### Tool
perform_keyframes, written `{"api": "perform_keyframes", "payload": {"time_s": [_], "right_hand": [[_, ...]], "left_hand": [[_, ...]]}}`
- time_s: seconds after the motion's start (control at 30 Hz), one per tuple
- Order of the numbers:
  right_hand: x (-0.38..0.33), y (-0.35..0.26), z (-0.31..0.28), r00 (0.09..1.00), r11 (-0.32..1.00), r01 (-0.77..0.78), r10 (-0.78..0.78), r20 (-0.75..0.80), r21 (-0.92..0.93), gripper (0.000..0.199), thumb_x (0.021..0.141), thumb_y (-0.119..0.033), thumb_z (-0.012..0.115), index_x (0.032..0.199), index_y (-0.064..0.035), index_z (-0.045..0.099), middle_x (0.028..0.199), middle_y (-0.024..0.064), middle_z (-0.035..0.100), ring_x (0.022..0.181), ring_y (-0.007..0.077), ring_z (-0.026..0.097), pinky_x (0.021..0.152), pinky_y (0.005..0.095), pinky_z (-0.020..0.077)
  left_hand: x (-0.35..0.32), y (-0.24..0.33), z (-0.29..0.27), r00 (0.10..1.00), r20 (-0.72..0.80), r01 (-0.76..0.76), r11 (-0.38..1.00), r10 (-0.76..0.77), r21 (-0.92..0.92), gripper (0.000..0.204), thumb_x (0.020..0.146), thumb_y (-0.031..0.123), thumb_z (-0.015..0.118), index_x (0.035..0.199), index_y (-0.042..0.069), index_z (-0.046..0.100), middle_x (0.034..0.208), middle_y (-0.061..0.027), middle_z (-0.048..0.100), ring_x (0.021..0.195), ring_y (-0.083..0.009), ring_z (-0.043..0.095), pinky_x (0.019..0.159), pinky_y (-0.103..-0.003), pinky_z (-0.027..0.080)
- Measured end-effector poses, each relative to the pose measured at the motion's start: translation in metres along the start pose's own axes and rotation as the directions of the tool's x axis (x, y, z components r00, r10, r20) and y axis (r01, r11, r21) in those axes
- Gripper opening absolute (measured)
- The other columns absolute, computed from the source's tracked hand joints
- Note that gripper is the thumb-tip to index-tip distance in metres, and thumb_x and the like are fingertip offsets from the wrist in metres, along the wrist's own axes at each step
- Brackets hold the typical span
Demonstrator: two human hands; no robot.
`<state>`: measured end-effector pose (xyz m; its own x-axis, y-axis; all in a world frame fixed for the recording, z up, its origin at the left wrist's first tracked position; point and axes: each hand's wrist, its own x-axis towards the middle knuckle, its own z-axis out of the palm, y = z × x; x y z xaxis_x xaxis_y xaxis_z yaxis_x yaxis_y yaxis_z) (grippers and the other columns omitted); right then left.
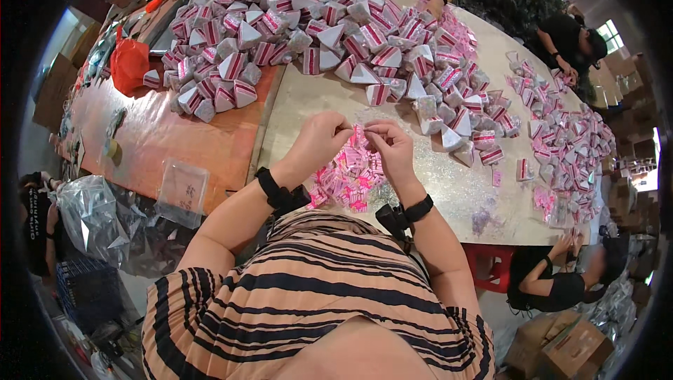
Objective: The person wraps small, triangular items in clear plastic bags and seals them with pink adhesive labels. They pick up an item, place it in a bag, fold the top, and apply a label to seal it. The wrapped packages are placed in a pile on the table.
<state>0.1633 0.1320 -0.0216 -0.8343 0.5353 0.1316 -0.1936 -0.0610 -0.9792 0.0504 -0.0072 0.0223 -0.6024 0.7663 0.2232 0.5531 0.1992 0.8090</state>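
Observation:
My left hand point(321, 143) and my right hand point(395, 150) meet over the table, fingers pinched together. Between the fingertips is a small pink-and-white printed piece point(359, 132), partly hidden by the fingers; whether it is a packet or a label I cannot tell. Below the hands, close to my body, lies a heap of similar small pink-and-white pieces point(345, 178). Beyond them rises a large pile of wedge-shaped items point(315, 26), like cake slices with white sides and pink-red stripes, many in clear shiny wrap.
The pale table point(280, 110) joins an orange-topped one point(224, 148) on the left, with an orange bag point(130, 66) and a clear plastic bag point(184, 185). Another wedge pile point(571, 141) lies right. Several people work around the tables. A red stool point(488, 268) stands at the right edge.

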Motion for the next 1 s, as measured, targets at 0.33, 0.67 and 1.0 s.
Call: {"api": "perform_keyframes", "payload": {"time_s": [0.33,0.67,1.0], "right_hand": [[0.018,0.001,-0.009,0.937,0.879,-0.350,0.328,0.122,0.324,0.007,0.086,-0.004,0.058,0.089,0.0022,0.060,0.078,0.0093,0.064,0.061,0.0154,0.060,0.053,0.0257,0.0487],[0.026,0.004,-0.023,0.836,0.755,-0.547,0.476,0.272,0.361,0.006,0.086,-0.005,0.057,0.087,0.0003,0.060,0.073,0.0073,0.061,0.057,0.0141,0.057,0.054,0.0254,0.0472],[0.022,0.007,-0.031,0.810,0.783,-0.582,0.534,0.244,0.219,0.006,0.085,-0.005,0.061,0.084,0.0012,0.062,0.072,0.0062,0.062,0.055,0.0136,0.057,0.054,0.0247,0.0468]], "left_hand": [[0.015,-0.012,0.013,0.995,0.066,0.078,0.995,-0.074,-0.061,0.014,0.076,0.011,0.064,0.075,-0.003,0.063,0.063,-0.0150,0.058,0.059,-0.0292,0.055,0.057,-0.038,0.043],[0.052,-0.003,-0.017,0.739,0.416,-0.665,0.673,0.530,0.325,0.028,0.072,0.015,0.068,0.098,0.008,0.059,0.089,-0.0085,0.056,0.091,-0.0277,0.053,0.084,-0.040,0.039],[0.057,-0.022,0.001,0.786,0.412,-0.519,0.854,0.461,0.035,0.014,0.073,0.012,0.067,0.076,0.001,0.059,0.073,-0.0133,0.054,0.076,-0.0327,0.055,0.069,-0.038,0.044]]}}
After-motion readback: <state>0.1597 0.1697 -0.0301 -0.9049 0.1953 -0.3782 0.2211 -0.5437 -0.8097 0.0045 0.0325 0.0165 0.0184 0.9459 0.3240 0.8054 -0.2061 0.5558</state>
